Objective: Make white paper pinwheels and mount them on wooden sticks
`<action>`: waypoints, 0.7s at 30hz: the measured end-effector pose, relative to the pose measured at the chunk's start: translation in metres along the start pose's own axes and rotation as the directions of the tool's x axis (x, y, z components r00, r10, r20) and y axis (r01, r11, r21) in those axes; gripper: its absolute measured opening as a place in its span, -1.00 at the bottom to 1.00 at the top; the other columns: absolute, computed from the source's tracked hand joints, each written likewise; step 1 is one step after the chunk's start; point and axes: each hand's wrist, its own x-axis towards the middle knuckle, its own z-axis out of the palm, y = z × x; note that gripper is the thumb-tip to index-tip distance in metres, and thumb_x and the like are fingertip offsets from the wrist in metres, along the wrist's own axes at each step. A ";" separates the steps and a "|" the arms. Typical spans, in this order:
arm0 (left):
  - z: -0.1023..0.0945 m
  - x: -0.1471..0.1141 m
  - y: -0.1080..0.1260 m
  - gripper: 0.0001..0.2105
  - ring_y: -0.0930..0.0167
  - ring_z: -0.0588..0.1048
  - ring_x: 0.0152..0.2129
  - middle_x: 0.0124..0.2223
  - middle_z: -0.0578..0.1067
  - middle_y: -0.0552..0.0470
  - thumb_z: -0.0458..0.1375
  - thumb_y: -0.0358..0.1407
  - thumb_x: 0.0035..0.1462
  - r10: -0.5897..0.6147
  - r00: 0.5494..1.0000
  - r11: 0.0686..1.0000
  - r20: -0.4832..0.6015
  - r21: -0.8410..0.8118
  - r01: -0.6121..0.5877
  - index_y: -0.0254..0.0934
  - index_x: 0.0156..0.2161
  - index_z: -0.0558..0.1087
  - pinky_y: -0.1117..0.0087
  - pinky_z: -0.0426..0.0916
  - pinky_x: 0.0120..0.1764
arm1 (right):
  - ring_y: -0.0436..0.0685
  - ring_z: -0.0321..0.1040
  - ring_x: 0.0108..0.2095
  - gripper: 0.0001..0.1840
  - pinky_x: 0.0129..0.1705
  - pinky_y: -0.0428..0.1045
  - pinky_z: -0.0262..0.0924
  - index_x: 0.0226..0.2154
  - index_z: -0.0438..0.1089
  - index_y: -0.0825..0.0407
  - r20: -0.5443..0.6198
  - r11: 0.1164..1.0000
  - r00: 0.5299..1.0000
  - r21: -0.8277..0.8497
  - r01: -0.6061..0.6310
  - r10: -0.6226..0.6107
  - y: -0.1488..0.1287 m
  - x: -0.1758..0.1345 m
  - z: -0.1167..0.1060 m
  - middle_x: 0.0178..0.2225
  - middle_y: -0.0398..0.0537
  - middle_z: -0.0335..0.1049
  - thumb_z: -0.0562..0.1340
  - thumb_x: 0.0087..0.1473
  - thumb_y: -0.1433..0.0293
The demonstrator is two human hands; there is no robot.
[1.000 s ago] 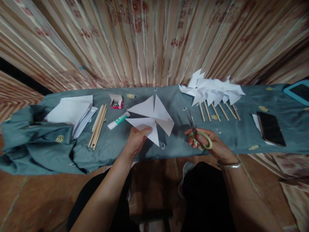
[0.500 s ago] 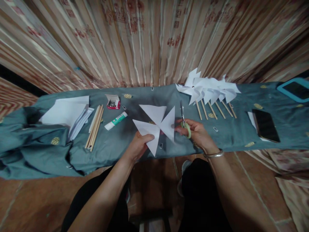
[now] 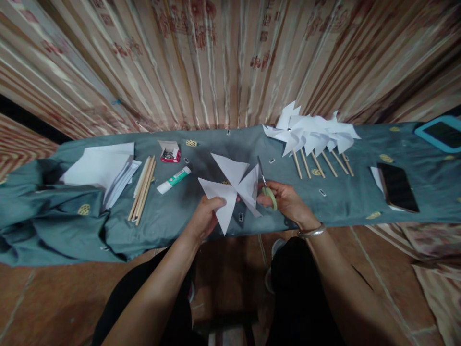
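Note:
My left hand (image 3: 204, 217) pinches a white paper sheet (image 3: 227, 204) by its left flap, with the thumb on top. Slits run from the corners toward its middle, parting it into triangular flaps like a pinwheel. In my right hand (image 3: 290, 204) is a pair of scissors (image 3: 268, 194) with pale green handles, its blades pointing up and away from me. The right hand's fingers are at the right edge of the paper, where the flap looks slightly bent. Whether they grip that flap is hard to see.
Finished paper pinwheels (image 3: 313, 129) on wooden sticks lie at the back right. To the left are a glue stick (image 3: 174, 180), a small red box of metal pins (image 3: 170, 154), wooden sticks (image 3: 142, 190) and white paper (image 3: 101, 166). A phone (image 3: 398, 187) lies on the right.
My right hand has shifted slightly left with the scissors, whose blades now tilt more to the left. The right flap of the paper has bent, and the sheet has turned a little.

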 end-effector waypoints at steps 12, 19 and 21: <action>-0.001 0.003 0.003 -0.79 0.24 0.55 -0.36 -0.45 0.56 0.00 0.19 -0.35 -0.34 -0.062 0.995 0.988 -0.082 -0.146 0.050 -0.33 -0.44 0.48 0.32 0.44 -0.31 | -0.11 0.17 -0.63 -0.60 -0.58 -0.15 0.09 -0.57 0.40 0.06 0.018 0.999 0.998 0.003 0.052 -0.052 -0.010 0.002 0.003 -0.66 -0.29 0.30 0.54 -0.47 0.27; -0.002 0.005 0.004 -0.65 0.16 0.49 -0.07 -0.19 0.59 -0.06 0.25 -0.12 -0.09 -0.053 0.998 0.964 -0.015 -0.263 0.047 -0.30 -0.21 0.50 0.19 0.40 -0.06 | -0.10 0.19 -0.63 -0.58 -0.57 -0.13 0.13 -0.64 0.34 0.06 -0.026 0.999 0.999 -0.013 0.033 -0.033 -0.006 0.004 0.005 -0.65 -0.24 0.32 0.52 -0.44 0.21; -0.001 0.002 0.005 -0.52 0.11 0.44 0.01 -0.08 0.56 -0.10 0.21 0.04 -0.03 -0.062 0.997 0.958 0.045 -0.277 0.072 -0.29 -0.10 0.47 0.11 0.36 0.01 | -0.09 0.18 -0.63 -0.58 -0.57 -0.12 0.13 -0.64 0.34 0.06 -0.052 1.000 0.998 -0.010 0.027 -0.027 -0.004 0.006 0.006 -0.66 -0.24 0.32 0.52 -0.43 0.19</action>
